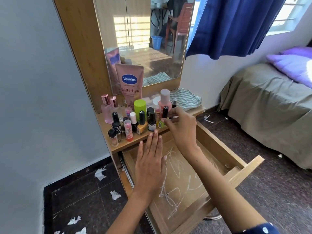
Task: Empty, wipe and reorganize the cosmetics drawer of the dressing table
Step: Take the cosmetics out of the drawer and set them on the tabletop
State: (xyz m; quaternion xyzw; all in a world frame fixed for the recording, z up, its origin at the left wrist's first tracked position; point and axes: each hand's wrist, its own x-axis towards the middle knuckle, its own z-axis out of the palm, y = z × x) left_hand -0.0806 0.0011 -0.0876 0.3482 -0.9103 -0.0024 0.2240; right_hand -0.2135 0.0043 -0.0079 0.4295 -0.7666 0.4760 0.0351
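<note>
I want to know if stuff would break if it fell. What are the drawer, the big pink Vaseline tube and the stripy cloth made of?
The drawer looks like light wood or wood-look board: matte, with grain lines. The Vaseline tube looks like soft plastic with a slight sheen and a crimped top edge. The striped cloth looks like woven fabric, rumpled into folds. None looks breakable.

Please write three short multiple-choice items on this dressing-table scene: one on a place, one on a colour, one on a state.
1. Where does the striped cloth lie?
A. in the drawer
B. on the tabletop, right of the bottles
C. on the bed

2. What colour is the curtain?
A. blue
B. yellow
C. white

3. How is the drawer?
A. shut
B. pulled out and full of bottles
C. pulled out, holding no bottles

Key: 1 B, it lies beside the mirror's base; 2 A, dark blue folds hang at the window; 3 C, its scribbled bottom shows bare under both hands, left and right.
</note>
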